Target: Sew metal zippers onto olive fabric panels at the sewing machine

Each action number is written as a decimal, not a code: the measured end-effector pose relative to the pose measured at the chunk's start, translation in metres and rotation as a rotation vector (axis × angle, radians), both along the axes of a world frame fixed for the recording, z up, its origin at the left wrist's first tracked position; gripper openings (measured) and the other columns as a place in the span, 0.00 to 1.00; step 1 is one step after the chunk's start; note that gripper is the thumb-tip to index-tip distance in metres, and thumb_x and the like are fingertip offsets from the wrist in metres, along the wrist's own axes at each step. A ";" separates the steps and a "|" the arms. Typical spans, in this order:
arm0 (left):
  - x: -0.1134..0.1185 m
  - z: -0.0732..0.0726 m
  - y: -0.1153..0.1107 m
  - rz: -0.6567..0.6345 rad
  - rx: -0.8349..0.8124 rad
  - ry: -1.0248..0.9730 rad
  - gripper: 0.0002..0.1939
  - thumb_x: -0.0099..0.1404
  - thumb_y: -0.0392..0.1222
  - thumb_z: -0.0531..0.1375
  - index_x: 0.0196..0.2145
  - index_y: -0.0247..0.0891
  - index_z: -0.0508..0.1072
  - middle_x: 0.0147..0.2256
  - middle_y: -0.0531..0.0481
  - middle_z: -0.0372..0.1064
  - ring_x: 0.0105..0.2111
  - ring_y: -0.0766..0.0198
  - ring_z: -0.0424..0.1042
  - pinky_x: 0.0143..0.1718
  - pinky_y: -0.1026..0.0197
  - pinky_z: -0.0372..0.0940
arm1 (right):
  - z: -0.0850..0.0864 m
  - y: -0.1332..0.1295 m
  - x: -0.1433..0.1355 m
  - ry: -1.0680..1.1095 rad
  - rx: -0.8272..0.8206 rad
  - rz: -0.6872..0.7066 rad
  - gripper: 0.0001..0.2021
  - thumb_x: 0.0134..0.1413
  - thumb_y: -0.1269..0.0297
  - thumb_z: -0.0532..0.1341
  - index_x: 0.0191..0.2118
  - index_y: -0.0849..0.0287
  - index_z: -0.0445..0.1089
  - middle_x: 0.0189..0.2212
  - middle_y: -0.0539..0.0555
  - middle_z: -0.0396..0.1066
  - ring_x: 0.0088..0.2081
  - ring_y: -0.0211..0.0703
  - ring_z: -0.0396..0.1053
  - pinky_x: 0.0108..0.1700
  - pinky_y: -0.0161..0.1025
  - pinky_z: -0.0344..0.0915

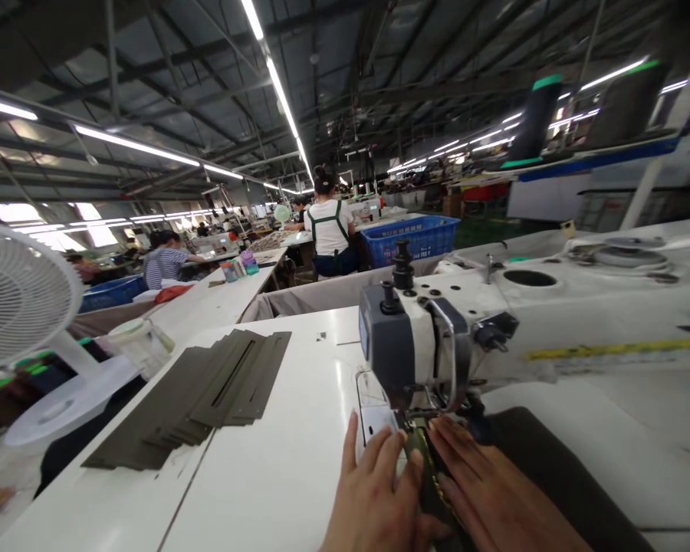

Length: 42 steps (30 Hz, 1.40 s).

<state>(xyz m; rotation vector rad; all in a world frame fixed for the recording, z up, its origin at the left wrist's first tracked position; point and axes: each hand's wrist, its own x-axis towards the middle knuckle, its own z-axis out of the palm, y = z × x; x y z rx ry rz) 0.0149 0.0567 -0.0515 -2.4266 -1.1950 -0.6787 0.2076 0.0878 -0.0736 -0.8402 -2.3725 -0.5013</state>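
Note:
My left hand point(376, 491) lies with its fingers spread, fingertips beside the needle area of a sewing machine point(414, 337). My right hand point(494, 487) rests flat, its fingers stretched toward the presser foot. Between the two hands runs a narrow strip with gold zipper teeth point(428, 456) on dark olive fabric. Both hands touch this piece from either side. More of the dark fabric point(552, 468) spreads out to the right, partly under my right hand. The needle and the foot are mostly hidden by the machine head and my fingers.
A fanned stack of olive fabric pieces point(207, 395) lies on the white table point(276, 475) at left. A white fan point(23, 307) stands at the far left. Behind the machine are a blue crate point(408, 241) and a seated person point(329, 230). Thread cones point(534, 119) stand upper right.

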 end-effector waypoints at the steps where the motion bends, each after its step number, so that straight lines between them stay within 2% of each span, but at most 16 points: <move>1: 0.001 0.000 0.000 -0.004 0.004 -0.025 0.24 0.63 0.59 0.55 0.46 0.36 0.70 0.42 0.43 0.72 0.46 0.53 0.70 0.57 0.40 0.54 | 0.001 0.000 -0.001 0.009 -0.004 -0.005 0.19 0.60 0.66 0.48 0.52 0.66 0.68 0.51 0.61 0.67 0.51 0.51 0.66 0.49 0.45 0.67; 4: 0.002 0.001 0.001 0.001 0.001 -0.045 0.24 0.61 0.59 0.57 0.45 0.36 0.70 0.44 0.44 0.72 0.46 0.53 0.70 0.58 0.39 0.52 | 0.004 -0.001 -0.003 0.018 0.010 -0.027 0.19 0.60 0.66 0.48 0.50 0.68 0.69 0.49 0.62 0.68 0.49 0.51 0.67 0.47 0.45 0.68; 8: 0.001 0.011 -0.002 -0.005 -0.130 0.057 0.24 0.62 0.55 0.57 0.49 0.34 0.68 0.48 0.41 0.69 0.49 0.50 0.68 0.57 0.36 0.52 | 0.009 -0.003 -0.005 -0.026 0.097 -0.046 0.20 0.59 0.68 0.45 0.45 0.72 0.72 0.46 0.65 0.70 0.45 0.53 0.70 0.41 0.45 0.71; 12: 0.000 0.019 -0.004 -0.005 -0.197 0.068 0.24 0.62 0.55 0.57 0.49 0.35 0.68 0.50 0.40 0.67 0.50 0.49 0.67 0.57 0.36 0.52 | 0.010 -0.003 -0.007 -0.013 0.073 -0.052 0.20 0.59 0.68 0.45 0.46 0.71 0.71 0.46 0.64 0.71 0.47 0.52 0.69 0.44 0.46 0.70; 19: 0.000 0.013 0.000 -0.017 -0.155 0.082 0.22 0.62 0.52 0.58 0.49 0.35 0.68 0.49 0.41 0.68 0.50 0.51 0.67 0.59 0.37 0.49 | 0.003 -0.001 -0.004 0.042 -0.035 -0.031 0.20 0.61 0.66 0.47 0.53 0.67 0.66 0.50 0.62 0.68 0.50 0.51 0.66 0.49 0.45 0.67; 25: -0.001 0.001 0.004 -0.025 -0.044 0.056 0.26 0.61 0.58 0.57 0.47 0.34 0.68 0.46 0.42 0.71 0.47 0.52 0.70 0.58 0.38 0.51 | -0.002 0.001 0.000 0.051 -0.082 -0.014 0.21 0.60 0.66 0.47 0.57 0.64 0.62 0.51 0.60 0.67 0.50 0.51 0.67 0.49 0.46 0.67; 28: -0.001 -0.001 0.004 -0.022 -0.043 0.024 0.25 0.62 0.57 0.57 0.48 0.35 0.68 0.45 0.42 0.71 0.47 0.51 0.69 0.59 0.38 0.48 | 0.001 0.001 0.000 0.049 -0.106 -0.012 0.22 0.60 0.66 0.48 0.58 0.63 0.61 0.52 0.59 0.66 0.51 0.51 0.65 0.50 0.46 0.67; 32: -0.001 0.010 0.001 -0.024 -0.156 0.046 0.25 0.62 0.57 0.56 0.49 0.35 0.68 0.48 0.40 0.69 0.50 0.50 0.67 0.59 0.37 0.47 | 0.008 -0.001 -0.004 0.004 0.002 -0.058 0.20 0.59 0.68 0.46 0.50 0.70 0.69 0.47 0.63 0.70 0.46 0.51 0.69 0.45 0.45 0.70; 35: 0.000 0.020 -0.002 -0.028 -0.214 0.063 0.28 0.62 0.59 0.55 0.50 0.34 0.67 0.49 0.40 0.68 0.51 0.49 0.66 0.58 0.36 0.48 | 0.009 -0.001 -0.007 -0.020 0.049 -0.059 0.20 0.58 0.70 0.46 0.46 0.72 0.70 0.46 0.65 0.70 0.46 0.52 0.70 0.42 0.45 0.71; 38: 0.000 0.024 -0.003 -0.028 -0.198 0.074 0.28 0.63 0.59 0.55 0.50 0.34 0.67 0.49 0.41 0.68 0.51 0.50 0.66 0.59 0.38 0.48 | 0.008 -0.001 -0.008 -0.022 0.033 -0.064 0.20 0.58 0.69 0.47 0.48 0.74 0.69 0.48 0.66 0.69 0.48 0.53 0.68 0.44 0.47 0.71; 42: -0.001 0.021 -0.002 -0.027 -0.140 0.101 0.28 0.62 0.59 0.56 0.50 0.35 0.68 0.50 0.41 0.67 0.51 0.51 0.66 0.59 0.39 0.48 | 0.012 -0.002 -0.008 -0.033 0.002 -0.068 0.20 0.58 0.70 0.47 0.49 0.72 0.69 0.48 0.65 0.69 0.48 0.51 0.68 0.46 0.46 0.69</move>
